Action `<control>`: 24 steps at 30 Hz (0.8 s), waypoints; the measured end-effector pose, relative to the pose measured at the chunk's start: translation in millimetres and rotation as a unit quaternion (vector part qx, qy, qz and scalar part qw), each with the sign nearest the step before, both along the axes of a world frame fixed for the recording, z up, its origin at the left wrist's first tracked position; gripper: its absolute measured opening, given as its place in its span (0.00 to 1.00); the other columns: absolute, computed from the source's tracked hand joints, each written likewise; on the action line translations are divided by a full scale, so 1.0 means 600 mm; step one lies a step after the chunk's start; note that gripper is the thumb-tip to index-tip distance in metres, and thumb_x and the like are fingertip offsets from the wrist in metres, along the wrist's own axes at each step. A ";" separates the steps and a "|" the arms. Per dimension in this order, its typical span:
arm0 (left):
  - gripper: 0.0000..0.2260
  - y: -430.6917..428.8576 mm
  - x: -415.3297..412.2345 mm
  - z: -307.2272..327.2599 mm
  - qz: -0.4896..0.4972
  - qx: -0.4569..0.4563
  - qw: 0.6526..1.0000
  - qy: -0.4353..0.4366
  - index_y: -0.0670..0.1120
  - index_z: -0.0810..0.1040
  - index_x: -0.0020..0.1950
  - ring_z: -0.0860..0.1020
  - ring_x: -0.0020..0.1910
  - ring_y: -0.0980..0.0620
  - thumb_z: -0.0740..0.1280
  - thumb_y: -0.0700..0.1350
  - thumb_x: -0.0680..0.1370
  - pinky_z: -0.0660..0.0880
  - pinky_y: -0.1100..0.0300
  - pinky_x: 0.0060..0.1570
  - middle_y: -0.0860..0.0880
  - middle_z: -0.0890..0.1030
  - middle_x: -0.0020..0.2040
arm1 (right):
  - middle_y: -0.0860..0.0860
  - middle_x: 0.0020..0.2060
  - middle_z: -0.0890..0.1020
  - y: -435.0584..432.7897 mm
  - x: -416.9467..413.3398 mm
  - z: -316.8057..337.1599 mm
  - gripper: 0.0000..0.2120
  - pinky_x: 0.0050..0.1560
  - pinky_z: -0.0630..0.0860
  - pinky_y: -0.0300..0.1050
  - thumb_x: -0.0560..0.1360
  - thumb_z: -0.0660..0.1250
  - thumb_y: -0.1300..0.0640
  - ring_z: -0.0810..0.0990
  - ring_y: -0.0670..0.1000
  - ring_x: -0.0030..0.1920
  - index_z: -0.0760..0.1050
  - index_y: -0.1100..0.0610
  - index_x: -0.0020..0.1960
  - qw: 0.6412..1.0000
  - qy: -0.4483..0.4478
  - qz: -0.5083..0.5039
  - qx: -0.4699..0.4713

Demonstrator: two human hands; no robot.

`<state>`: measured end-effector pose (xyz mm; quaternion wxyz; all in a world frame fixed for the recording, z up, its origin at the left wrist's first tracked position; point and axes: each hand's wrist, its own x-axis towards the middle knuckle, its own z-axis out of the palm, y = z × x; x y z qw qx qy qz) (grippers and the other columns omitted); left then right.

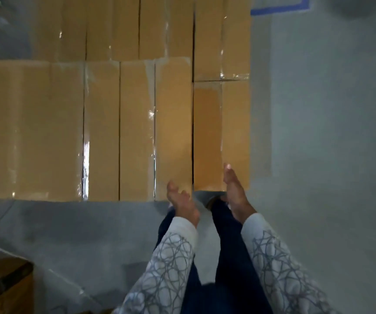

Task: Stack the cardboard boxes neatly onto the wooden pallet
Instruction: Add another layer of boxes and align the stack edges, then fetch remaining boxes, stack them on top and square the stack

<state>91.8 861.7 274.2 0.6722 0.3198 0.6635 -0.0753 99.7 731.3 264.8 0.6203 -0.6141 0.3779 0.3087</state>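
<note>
Cardboard boxes [114, 87] lie packed side by side, seen from above, filling the left and middle of the view, their tops sealed with glossy clear tape. The near row shows four tops: a wide one [31, 130] at the left, two narrower ones [102, 132] and [136, 132] beside it, and a fourth [174, 125] on their right. Just right of that row sits a lower box [221, 132], its top darker, with another box [222, 41] touching its far end. A far row runs behind the near four; its exact count is hard to tell in the blur. The pallet is hidden beneath the boxes. Grey floor [318, 132] surrounds the stack, with one strip of blue tape [280, 9] at the far right. Two hands reach toward the near edge of the stack: the left hand [182, 203] open with fingers spread, at the near edge of the fourth box, and the right hand [234, 189] open and flat, edge-on over the lower box's near end. The hands are apart and grip nothing. Both arms wear patterned white sleeves [273, 257]. One brown box corner [5, 286] shows near left.
</note>
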 end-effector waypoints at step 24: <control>0.24 -0.433 -0.227 0.282 -0.847 -0.243 0.450 -0.144 0.45 0.79 0.67 0.80 0.62 0.40 0.58 0.60 0.83 0.74 0.46 0.59 0.42 0.84 0.61 | 0.50 0.64 0.79 -0.201 -0.484 0.324 0.24 0.54 0.77 0.50 0.84 0.57 0.37 0.79 0.52 0.61 0.74 0.51 0.71 0.757 -0.088 -0.637 -0.118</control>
